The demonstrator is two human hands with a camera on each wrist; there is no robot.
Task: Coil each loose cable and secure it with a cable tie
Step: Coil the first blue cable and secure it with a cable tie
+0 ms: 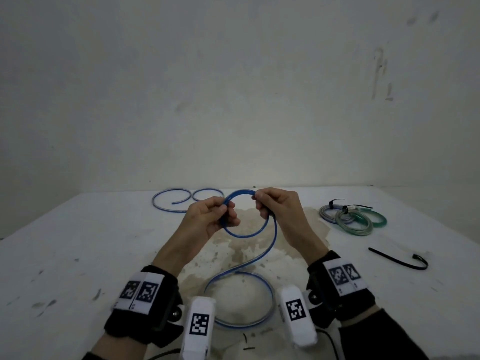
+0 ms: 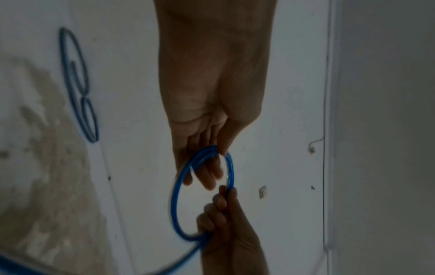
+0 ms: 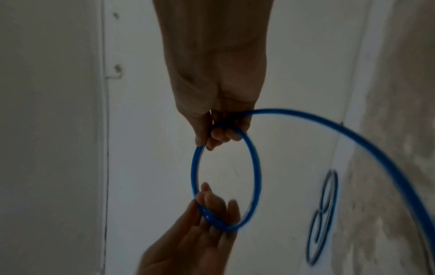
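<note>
Two hands hold one blue cable (image 1: 270,237) above a white table (image 1: 78,242). The head view alone shows the cable's free length trailing down from the right hand (image 1: 279,207) in an S and lying on the table in an open curve between the wrists; it alone also shows three tied coils (image 1: 350,218) at the far right, a loose black cable tie (image 1: 400,261) nearer on that side, and a second blue cable (image 1: 181,200) lying uncoiled at the far edge. The wrist views alone show the grips from the palm side. The left hand (image 1: 207,219) has its fingers (image 2: 207,174) curled round the loop where two strands overlap, the thumb pressing them. The right hand pinches the loop's top between thumb and curled fingers (image 3: 221,137), the trailing length leaving beneath them.
</note>
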